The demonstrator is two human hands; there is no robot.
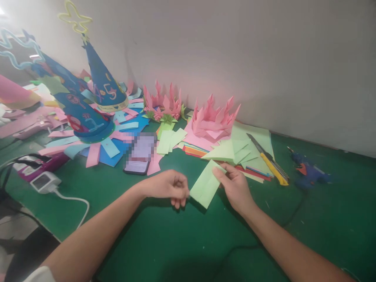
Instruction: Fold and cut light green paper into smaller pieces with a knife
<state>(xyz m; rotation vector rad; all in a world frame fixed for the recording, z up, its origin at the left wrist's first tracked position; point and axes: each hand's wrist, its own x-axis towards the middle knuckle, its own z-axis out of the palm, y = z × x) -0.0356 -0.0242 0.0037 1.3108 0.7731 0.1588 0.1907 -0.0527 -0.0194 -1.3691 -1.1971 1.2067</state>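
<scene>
A folded light green paper rectangle (206,186) is tilted above the green table. My right hand (235,186) grips its upper right part, thumb on top and fingers underneath. At its lower left corner is my left hand (173,188), with fingers curled inward and thumb tip right beside the edge. Whether it pinches that corner I cannot tell. Beyond the hands, a pink folded-paper crown (214,121) stands on stacked coloured sheets. Several light green paper pieces (242,150) lie on that stack, behind my right hand.
A yellow utility knife (273,166) and blue glue gun (310,170) lie to the right. On the left are a phone (141,154), blue cone hats (102,76), a white charger (45,182) with its cable and a purple power strip (35,166). Another pink crown (163,103) stands by the wall.
</scene>
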